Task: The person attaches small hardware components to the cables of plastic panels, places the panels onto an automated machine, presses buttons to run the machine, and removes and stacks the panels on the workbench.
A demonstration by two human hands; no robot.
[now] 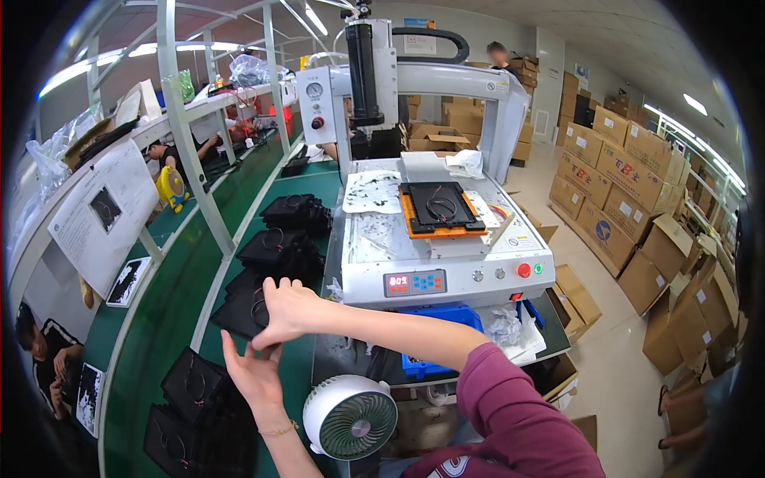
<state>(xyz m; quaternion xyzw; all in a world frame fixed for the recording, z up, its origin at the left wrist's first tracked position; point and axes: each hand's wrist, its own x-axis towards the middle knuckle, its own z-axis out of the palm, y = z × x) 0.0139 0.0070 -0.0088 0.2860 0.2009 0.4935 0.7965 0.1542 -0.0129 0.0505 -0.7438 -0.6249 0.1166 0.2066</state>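
A black flat panel (237, 317) with a thin wire on its face is at the left of the head view, above the green bench. My right hand (284, 309) reaches across from the right and grips the panel's right side, thumb below and fingers above. Palm up, my left hand (256, 376) is at the panel's near edge, its thumb and fingers spread; its fingertips are partly hidden near my right hand. Stacks of similar black panels (280, 248) stand just beyond, and more panels (194, 386) lie nearer me on the left.
On the right stands a white gantry machine (370, 275) with a black panel in an orange fixture (446, 231). A white fan (351, 418) and a blue bin (443, 338) sit in front. Metal posts (191, 135) rise along the bench. Cartons (613, 171) fill the right; co-workers are at left.
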